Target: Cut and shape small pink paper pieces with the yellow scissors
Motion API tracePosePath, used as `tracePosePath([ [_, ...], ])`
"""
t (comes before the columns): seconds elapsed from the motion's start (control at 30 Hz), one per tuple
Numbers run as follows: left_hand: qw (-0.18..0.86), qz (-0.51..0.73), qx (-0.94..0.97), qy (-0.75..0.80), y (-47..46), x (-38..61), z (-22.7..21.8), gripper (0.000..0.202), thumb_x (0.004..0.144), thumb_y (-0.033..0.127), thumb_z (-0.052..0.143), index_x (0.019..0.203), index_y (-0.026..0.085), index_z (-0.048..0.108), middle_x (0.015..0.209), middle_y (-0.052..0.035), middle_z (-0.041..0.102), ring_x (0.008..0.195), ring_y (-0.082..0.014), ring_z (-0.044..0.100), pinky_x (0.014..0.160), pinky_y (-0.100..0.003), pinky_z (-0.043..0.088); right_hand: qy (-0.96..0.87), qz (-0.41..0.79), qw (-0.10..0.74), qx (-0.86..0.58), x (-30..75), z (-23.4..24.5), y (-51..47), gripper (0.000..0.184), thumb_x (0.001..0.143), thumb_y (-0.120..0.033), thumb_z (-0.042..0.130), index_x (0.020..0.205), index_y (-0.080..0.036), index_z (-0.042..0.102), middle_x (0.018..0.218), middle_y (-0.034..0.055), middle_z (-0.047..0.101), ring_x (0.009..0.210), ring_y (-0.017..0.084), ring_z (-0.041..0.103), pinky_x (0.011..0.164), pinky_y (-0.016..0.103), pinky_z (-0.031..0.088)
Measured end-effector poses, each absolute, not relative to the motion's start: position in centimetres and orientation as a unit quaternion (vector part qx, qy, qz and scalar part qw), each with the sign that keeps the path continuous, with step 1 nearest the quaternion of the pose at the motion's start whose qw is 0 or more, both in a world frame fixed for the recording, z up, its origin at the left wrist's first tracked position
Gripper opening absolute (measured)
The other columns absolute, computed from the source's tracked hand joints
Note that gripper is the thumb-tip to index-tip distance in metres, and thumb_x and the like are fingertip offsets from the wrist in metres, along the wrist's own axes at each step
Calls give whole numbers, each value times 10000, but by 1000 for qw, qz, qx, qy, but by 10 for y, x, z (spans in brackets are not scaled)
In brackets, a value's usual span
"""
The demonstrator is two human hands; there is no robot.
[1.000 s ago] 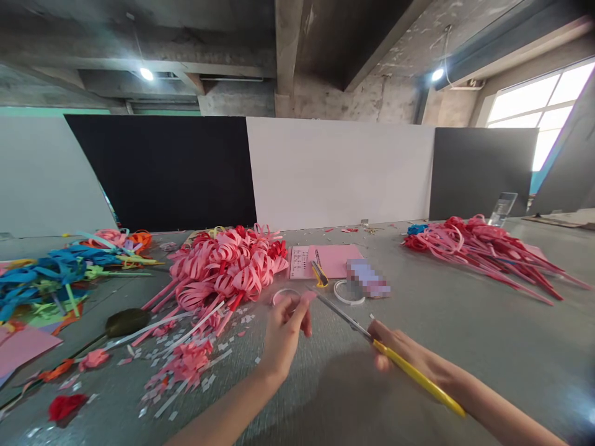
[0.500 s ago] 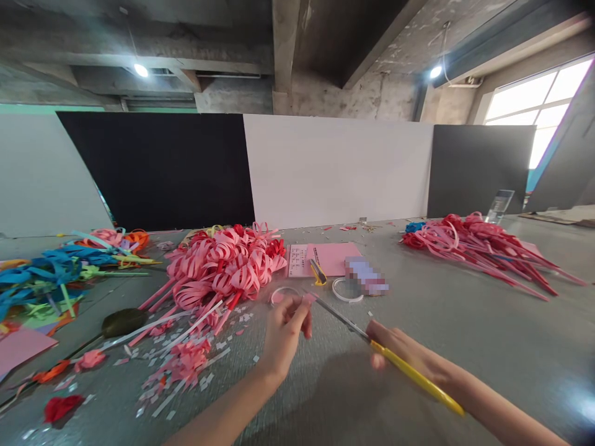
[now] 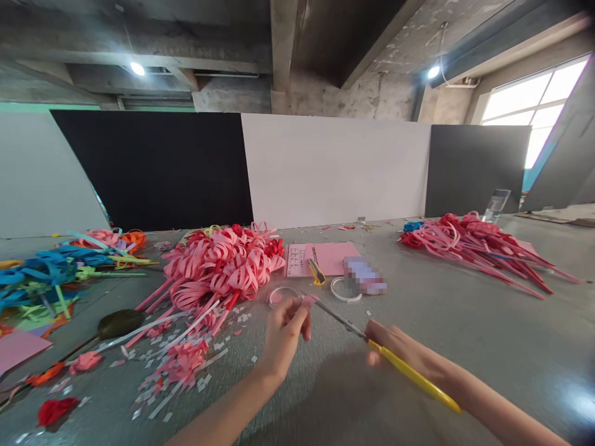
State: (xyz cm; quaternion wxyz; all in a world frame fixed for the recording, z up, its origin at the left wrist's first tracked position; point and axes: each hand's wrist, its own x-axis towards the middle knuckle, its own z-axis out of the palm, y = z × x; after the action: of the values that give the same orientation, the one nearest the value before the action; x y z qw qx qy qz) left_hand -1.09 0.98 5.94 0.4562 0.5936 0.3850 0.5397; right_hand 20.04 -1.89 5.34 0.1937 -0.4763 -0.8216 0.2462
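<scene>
While the left hand pinches a small pink paper bit, the right hand grips yellow scissors touching it.

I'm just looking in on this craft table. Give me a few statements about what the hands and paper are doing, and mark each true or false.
1. The right hand holds yellow-handled scissors. True.
2. The left hand pinches a small pink paper piece. True.
3. The left hand grips a blue strip. False: the blue strips lie far left, untouched.
4. The scissors lie flat on the pink sheet. False: they are in the hand, off the sheet.
</scene>
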Motion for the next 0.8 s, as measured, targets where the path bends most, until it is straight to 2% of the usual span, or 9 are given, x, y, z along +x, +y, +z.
tracePosePath([
  [0.33, 459, 532, 598, 386, 11, -12, 57, 237, 781, 356, 479, 636, 169, 494, 454, 58, 431, 396, -70, 381, 428, -203, 280, -815, 248, 188, -488, 199, 58, -21, 422, 759, -609, 316, 659, -200, 343, 609, -21, 442, 567, 121, 384, 493, 238, 296],
  [0.8, 467, 533, 589, 388, 9, -11, 60, 237, 763, 344, 494, 599, 173, 487, 459, 59, 423, 400, -71, 381, 439, -204, 289, -822, 262, 189, -469, 203, 53, -19, 444, 769, -627, 283, 675, -197, 343, 620, -15, 440, 554, 113, 369, 474, 230, 291],
])
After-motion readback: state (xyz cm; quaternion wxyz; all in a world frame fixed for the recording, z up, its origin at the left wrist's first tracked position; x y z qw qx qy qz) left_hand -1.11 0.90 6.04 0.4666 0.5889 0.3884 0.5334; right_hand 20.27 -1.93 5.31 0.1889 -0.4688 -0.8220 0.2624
